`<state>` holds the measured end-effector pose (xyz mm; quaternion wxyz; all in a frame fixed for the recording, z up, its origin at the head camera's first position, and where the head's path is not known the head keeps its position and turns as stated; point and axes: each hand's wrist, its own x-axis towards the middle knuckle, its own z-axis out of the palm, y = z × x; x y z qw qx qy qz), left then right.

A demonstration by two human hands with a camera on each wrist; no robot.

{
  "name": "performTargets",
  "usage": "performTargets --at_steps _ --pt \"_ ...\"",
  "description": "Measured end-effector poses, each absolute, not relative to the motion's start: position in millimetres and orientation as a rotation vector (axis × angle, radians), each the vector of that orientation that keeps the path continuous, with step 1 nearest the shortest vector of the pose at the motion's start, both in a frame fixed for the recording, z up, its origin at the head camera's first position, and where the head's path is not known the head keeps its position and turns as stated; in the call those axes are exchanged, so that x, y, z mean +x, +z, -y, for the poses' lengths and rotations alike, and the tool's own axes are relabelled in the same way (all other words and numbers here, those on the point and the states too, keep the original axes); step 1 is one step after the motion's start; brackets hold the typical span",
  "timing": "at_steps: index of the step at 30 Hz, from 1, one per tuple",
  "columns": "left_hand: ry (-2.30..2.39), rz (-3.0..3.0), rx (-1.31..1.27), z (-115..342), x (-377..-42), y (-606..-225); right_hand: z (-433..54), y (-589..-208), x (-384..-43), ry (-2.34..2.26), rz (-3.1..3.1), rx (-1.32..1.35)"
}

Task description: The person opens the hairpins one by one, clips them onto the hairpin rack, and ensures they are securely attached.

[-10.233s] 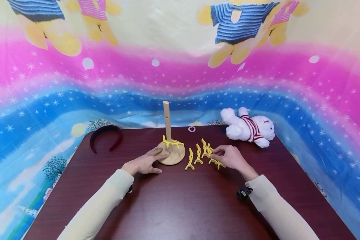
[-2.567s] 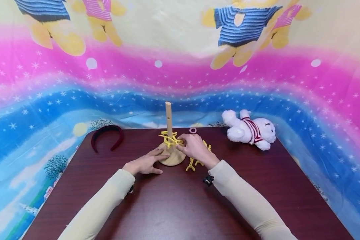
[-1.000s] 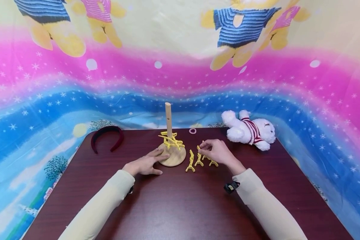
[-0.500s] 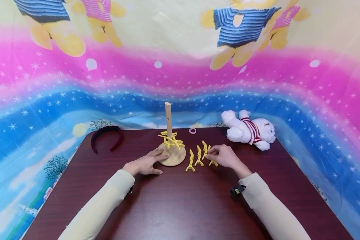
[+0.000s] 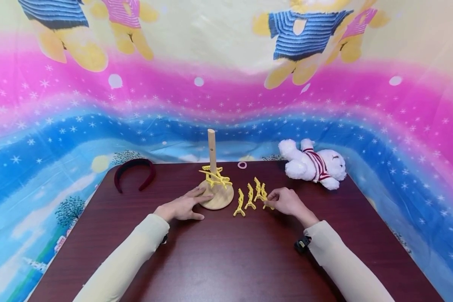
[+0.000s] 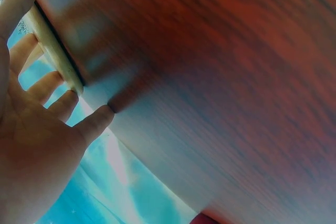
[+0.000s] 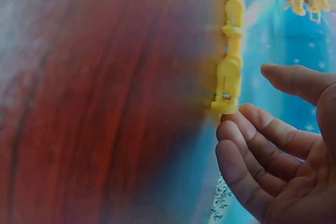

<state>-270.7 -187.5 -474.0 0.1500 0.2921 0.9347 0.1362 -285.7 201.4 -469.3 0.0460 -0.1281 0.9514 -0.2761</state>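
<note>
Just left of the right grip (image 5: 285,202), at its fingertips, lies the near clip (image 5: 263,191), its forked end turned toward the person and its long axis running away across the desk (image 5: 226,256), tipped a little left at the far end. The fingers therefore meet it from the side, crossing its length close to the fork. The right grip is loosely parted: in the wrist view the thumb stands off from the curled fingers and nothing is pinched between them. A fingertip is at the fork; whether it quite touches, I cannot tell.

Farther left of this grip the other clips (image 5: 250,196) lie roughly parallel to the near one, three as far as the overlap lets me count. Beyond them, also left, is the round wooden base (image 5: 219,203) with its upright post (image 5: 212,151); more yellow clips sit crosswise around the foot of the post, too tangled to count.

The right grip is clearly the nearer one to every loose clip. The left grip (image 5: 182,206) is on the opposite side of the base, spread wide and flat, fingertips on its edge and holding no clip; base and row both lie between it and the near clip. Ahead and left of the right grip is a ring (image 5: 242,165); ahead and right, a bear (image 5: 315,163).
</note>
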Motion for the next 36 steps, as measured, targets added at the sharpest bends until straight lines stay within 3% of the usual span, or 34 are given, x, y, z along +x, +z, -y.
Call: performTargets --at_steps 36 --pt "0.391 -2.697 0.845 186.8 -271.4 -475.2 -200.7 -469.3 -290.8 -0.485 -2.934 -0.144"
